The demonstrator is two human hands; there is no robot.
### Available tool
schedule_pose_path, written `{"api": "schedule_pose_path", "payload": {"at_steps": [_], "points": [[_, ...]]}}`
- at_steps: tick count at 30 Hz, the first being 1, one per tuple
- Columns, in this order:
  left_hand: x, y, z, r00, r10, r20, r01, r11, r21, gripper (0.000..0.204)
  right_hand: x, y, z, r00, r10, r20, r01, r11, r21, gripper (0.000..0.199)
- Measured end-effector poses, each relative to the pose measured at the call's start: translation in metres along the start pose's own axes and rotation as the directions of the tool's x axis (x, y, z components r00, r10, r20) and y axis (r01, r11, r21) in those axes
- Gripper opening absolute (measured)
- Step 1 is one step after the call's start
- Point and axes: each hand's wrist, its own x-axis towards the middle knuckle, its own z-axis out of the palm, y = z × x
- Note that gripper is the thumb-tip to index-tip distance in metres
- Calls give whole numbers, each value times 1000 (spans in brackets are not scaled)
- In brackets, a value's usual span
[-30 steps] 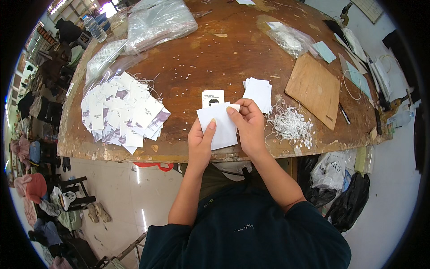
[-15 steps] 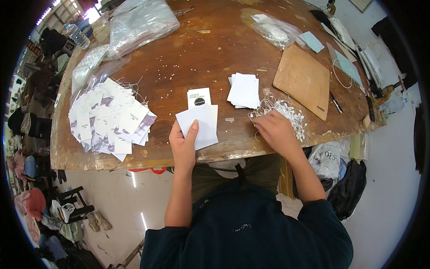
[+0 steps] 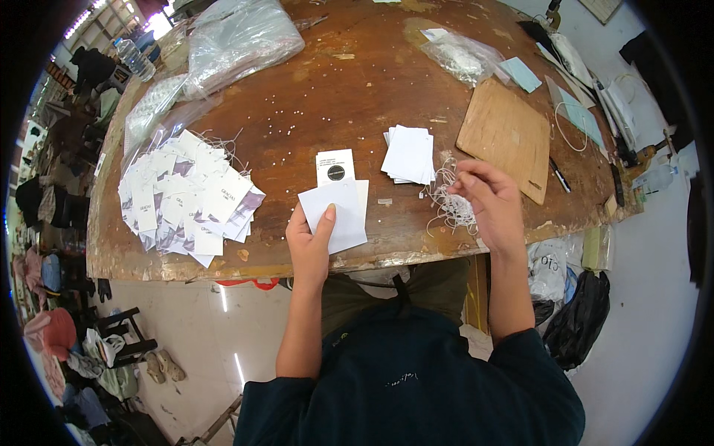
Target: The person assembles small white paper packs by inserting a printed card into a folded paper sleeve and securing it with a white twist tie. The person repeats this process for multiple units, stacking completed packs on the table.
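Wooden table (image 3: 372,82), right grip (image 3: 494,207) curled, above strings (image 3: 455,212)

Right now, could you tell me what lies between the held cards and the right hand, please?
The head view shows a small pale scrap or mark on the table, then loose white strings.

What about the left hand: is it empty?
No, the left hand grips white cards, its thumb pressed across the top one.
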Motion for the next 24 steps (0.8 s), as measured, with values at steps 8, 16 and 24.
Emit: {"api": "schedule_pose_path", "payload": {"at_steps": [8, 16, 24], "points": [[-3, 7, 11, 1000, 22, -1, -22, 999, -32, 26, -8, -13, 25, 946, -318, -54, 292, 916, -274, 9], [-5, 8, 11, 999, 37, 19, -38, 999, 22, 26, 3, -6, 33, 844, -533, 63, 487, 710, -508, 9], [-7, 10, 17, 997, 68, 28, -70, 993, 92, 25, -2, 0, 50, 813, -554, 179, 580, 745, -330, 6]]}}
